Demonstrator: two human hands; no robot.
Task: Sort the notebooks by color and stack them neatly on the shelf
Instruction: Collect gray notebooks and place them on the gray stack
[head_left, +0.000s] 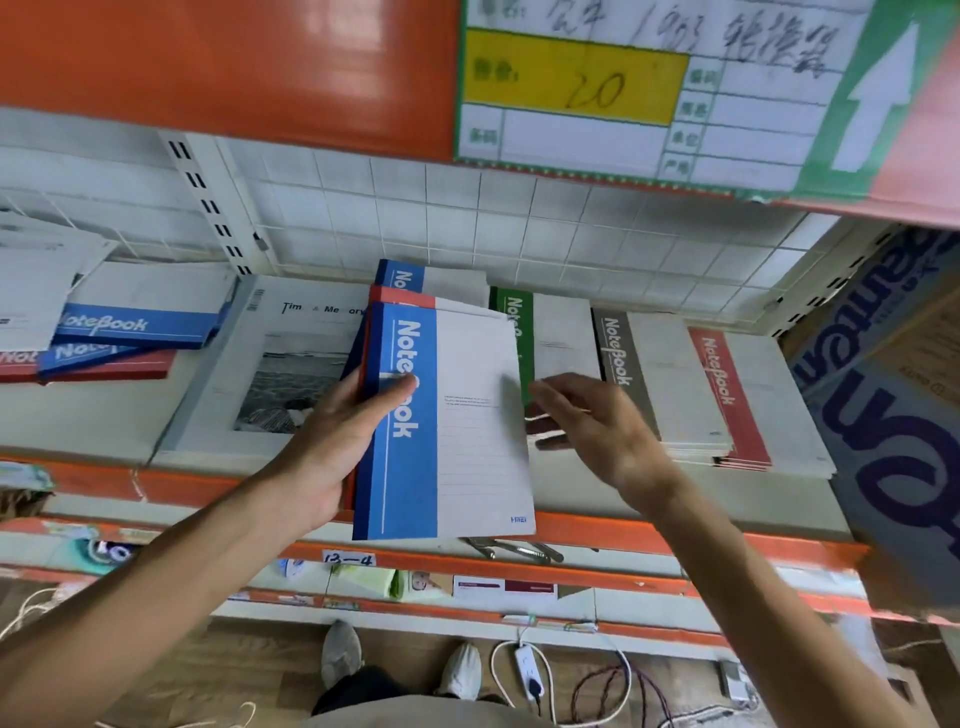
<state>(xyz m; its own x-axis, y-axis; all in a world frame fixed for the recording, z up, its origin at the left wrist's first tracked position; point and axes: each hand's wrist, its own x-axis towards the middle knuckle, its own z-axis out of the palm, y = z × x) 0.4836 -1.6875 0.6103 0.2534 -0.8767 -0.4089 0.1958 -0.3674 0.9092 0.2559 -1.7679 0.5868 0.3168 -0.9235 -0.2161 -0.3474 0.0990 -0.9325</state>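
A: Notebooks first. We hold a small bundle, the blue notebook on top, long axis running away from us toward the wire grid back, spine band on the left, title reading down the band. A red-banded one peeks out behind its top edge.

B: We note flat, thin, rectangular covers, matte white card with a coloured stripe. The bundle sits above the front lip of the shelf, tilted up toward us.

A: Left hand grips the bundle at its spine edge, thumb across the blue band, fingers behind; forearm comes up from lower left.

B: Right hand is free, fingers loosely spread and blurred, just beside the bundle's right edge, over the green notebook. We cannot tell whether it touches anything.

A: Right of that lie the grey notebook and red notebook stacks, all lengthwise front to back. A loose blue-and-red pile lies crosswise at far left.
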